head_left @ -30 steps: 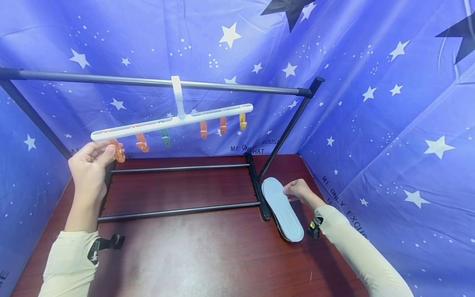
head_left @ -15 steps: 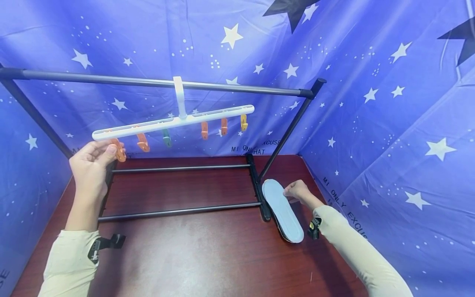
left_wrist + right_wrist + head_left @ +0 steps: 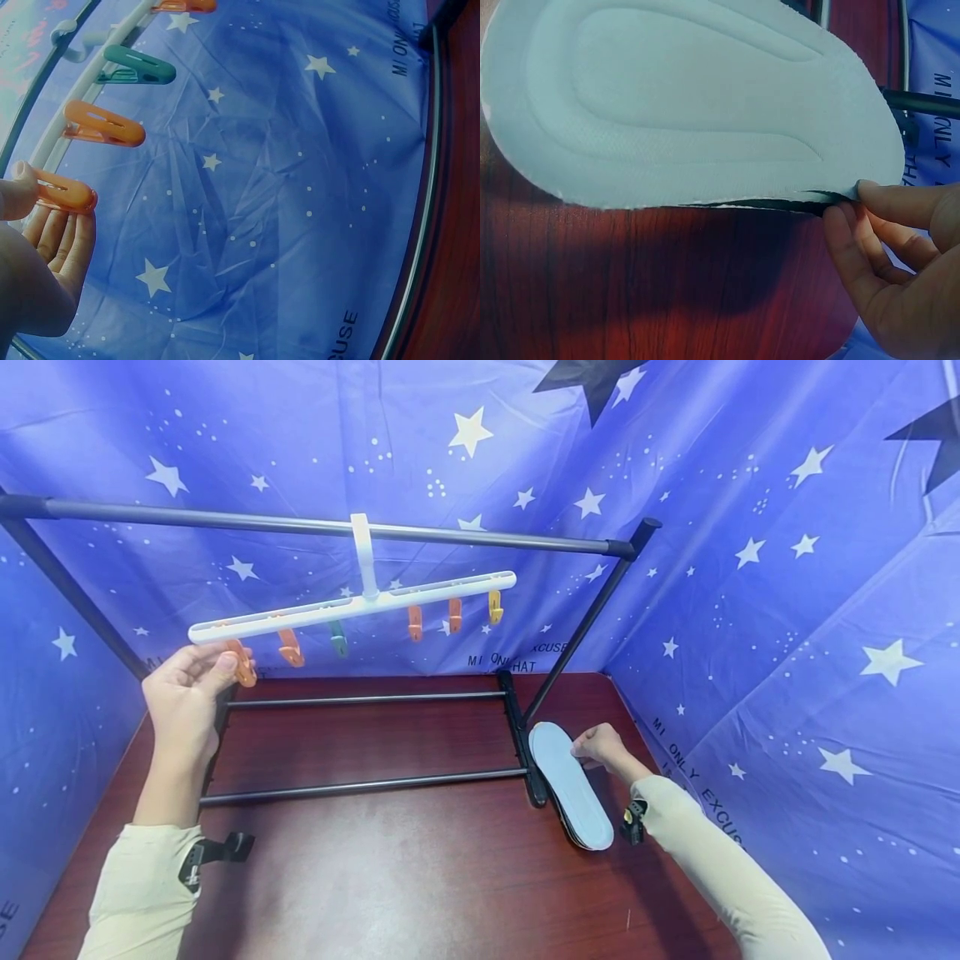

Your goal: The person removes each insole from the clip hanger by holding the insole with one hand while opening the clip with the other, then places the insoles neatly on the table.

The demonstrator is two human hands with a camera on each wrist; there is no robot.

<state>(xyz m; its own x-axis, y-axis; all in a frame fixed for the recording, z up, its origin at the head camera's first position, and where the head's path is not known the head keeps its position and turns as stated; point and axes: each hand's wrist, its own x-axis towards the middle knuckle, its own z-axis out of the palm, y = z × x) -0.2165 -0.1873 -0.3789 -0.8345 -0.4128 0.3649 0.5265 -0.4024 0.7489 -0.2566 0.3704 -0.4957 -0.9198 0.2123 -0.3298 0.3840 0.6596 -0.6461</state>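
Note:
A white hanger (image 3: pixel 367 599) hooks over the dark rack's top bar, tilted with its left end lower. Colored clips hang along it. My left hand (image 3: pixel 182 693) pinches the orange clip (image 3: pixel 242 665) at the hanger's left end between thumb and fingers; the left wrist view shows this clip (image 3: pixel 67 193) with the thumb on one side. On the right lies a stack of pale insoles (image 3: pixel 572 785). My right hand (image 3: pixel 600 745) pinches the long edge of the top insole (image 3: pixel 697 90), thumb above and fingers below. A dark gap shows under that edge in the right wrist view.
The black rack (image 3: pixel 480 533) stands on the reddish-brown table (image 3: pixel 420 877), with two low crossbars between its feet. Its right foot (image 3: pixel 535 781) is right beside the insoles. Other clips, among them a green one (image 3: pixel 338 638) and a yellow one (image 3: pixel 495 607), hang nearby. Blue star-patterned cloth (image 3: pixel 787 610) surrounds the table.

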